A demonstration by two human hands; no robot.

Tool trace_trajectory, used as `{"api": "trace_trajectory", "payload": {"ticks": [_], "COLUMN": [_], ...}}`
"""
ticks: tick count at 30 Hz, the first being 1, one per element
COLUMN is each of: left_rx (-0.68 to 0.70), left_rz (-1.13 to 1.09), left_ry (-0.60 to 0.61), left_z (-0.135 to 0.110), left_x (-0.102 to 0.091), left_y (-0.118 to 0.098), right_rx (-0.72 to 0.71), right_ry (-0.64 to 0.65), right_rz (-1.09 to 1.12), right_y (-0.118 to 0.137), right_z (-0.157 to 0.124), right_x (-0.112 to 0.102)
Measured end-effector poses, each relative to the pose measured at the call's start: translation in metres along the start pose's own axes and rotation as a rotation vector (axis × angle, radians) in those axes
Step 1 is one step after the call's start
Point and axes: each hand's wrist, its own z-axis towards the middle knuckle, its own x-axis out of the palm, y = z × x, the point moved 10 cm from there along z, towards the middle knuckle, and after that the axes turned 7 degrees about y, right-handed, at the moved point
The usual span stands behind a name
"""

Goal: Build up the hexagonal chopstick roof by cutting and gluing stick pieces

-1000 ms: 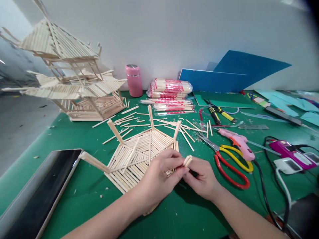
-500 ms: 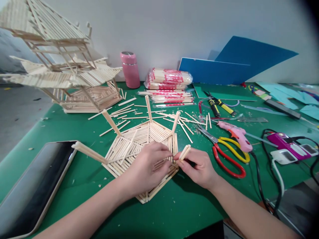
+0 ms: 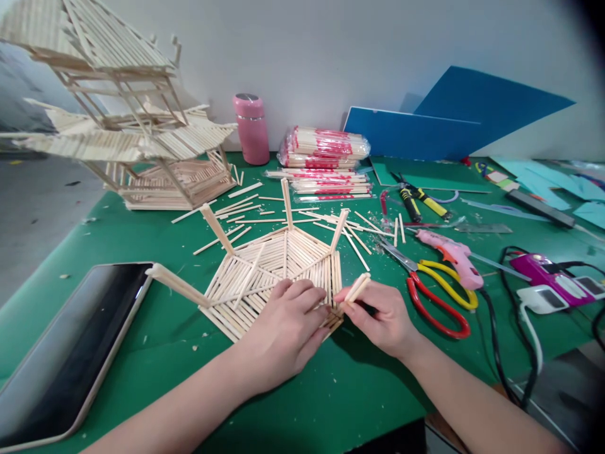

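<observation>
A flat many-sided base of pale wooden sticks (image 3: 265,265) lies in front of me, with several stick posts (image 3: 215,228) rising from its corners. My left hand (image 3: 293,318) rests over its near right part, fingers bent onto the sticks and thumb by the near edge. The fingertips point toward the right corner. There my right hand (image 3: 378,312) pinches a short bundle of sticks (image 3: 358,287) between thumb and fingers. This post leans outward, its lower end at the base's corner. Fingers partly hide where the two meet.
A tiered stick pavilion (image 3: 155,139) stands back left, a phone (image 3: 80,347) lies left. Loose sticks (image 3: 246,208), packed chopsticks (image 3: 326,151) and a pink bottle (image 3: 251,129) are behind. Scissors (image 3: 425,287), a pink glue gun (image 3: 451,255), pliers (image 3: 418,198) and cables (image 3: 494,340) lie right.
My left hand has slid slightly toward me, now covering the base's near corner. My right hand keeps its pinch on the stick post. The whole view has shifted slightly.
</observation>
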Motion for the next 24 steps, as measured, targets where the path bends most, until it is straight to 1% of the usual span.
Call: {"api": "trace_trajectory", "payload": {"ticks": [6,11,13,18,24], "left_rx": [0.013,-0.014,-0.017,0.002,0.009], "left_rz": [0.007,0.012,0.015,0.011,0.020], "left_ry": [-0.029,0.030,0.035,-0.020,-0.042], "left_z": [-0.0005,0.0004,0.0004,-0.0004,-0.0006], "left_x": [-0.0022,0.0030,0.0035,-0.0018,-0.0029], "left_y": [-0.0006,0.0005,0.0004,-0.0009,-0.0010], "right_rx": [-0.008,-0.014,-0.014,-0.008,-0.011], "right_ry": [-0.010,-0.010,-0.009,-0.007,-0.022], "right_rz": [-0.005,-0.001,0.000,0.003,0.017], "right_y": [-0.0001,0.0003,0.0004,0.0011,0.0010], "right_z": [-0.0006,-0.0006,-0.0008,-0.0011,-0.0006], "right_x": [-0.0013,-0.0006,-0.0002,-0.0003,-0.0012]}}
